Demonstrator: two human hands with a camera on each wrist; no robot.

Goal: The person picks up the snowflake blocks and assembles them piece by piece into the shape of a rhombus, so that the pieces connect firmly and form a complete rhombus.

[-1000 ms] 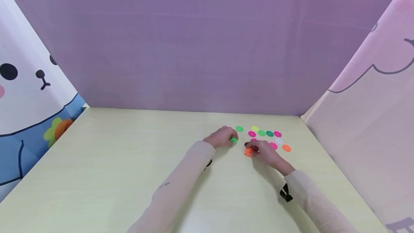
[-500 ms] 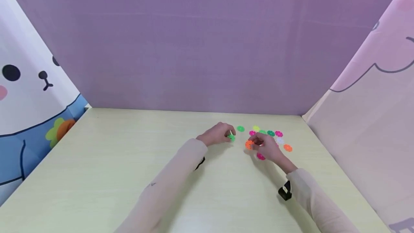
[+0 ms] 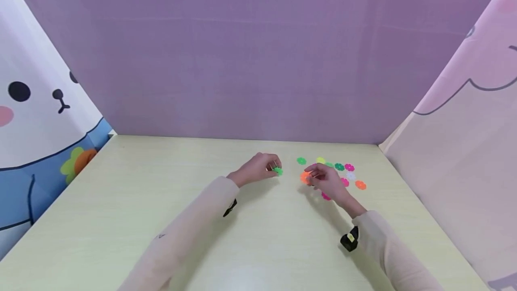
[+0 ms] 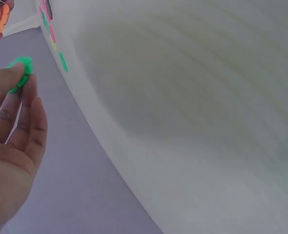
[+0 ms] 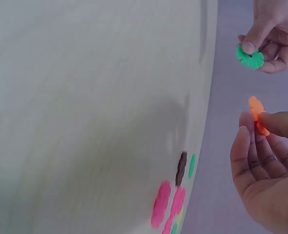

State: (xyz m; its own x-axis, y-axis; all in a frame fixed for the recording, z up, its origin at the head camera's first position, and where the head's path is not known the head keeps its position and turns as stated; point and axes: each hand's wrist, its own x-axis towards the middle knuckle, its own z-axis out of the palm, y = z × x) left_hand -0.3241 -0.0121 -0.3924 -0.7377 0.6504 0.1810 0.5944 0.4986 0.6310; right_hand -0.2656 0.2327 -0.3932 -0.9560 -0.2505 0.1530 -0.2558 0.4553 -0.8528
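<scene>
My left hand [image 3: 257, 168] pinches a green flower-shaped plastic disc [image 5: 250, 57] between thumb and fingers, raised over the table. Slits notch the disc's edge, and a small hole shows at its middle. To the right, my right hand [image 3: 329, 182] pinches an orange disc [image 5: 257, 115] of the same kind, seen nearly edge-on in the right wrist view. The two discs are apart, facing each other across a gap. Beneath and beyond the right hand lie loose discs: a pink one [image 3: 326, 196], a dark brown one [image 5: 181, 168] and a green one [image 3: 301, 160].
More discs lie flat at the table's back right, among them a yellow [image 3: 321, 160], a dark green [image 3: 339, 166], a white [image 3: 350, 175] and an orange one [image 3: 361, 185]. A purple curtain [image 3: 242, 57] hangs along the back edge of the pale table [image 3: 141, 192].
The left hand has drawn left with the green disc. The right hand has lifted the orange disc up from near the table and brought it slightly left, uncovering a pink disc.
</scene>
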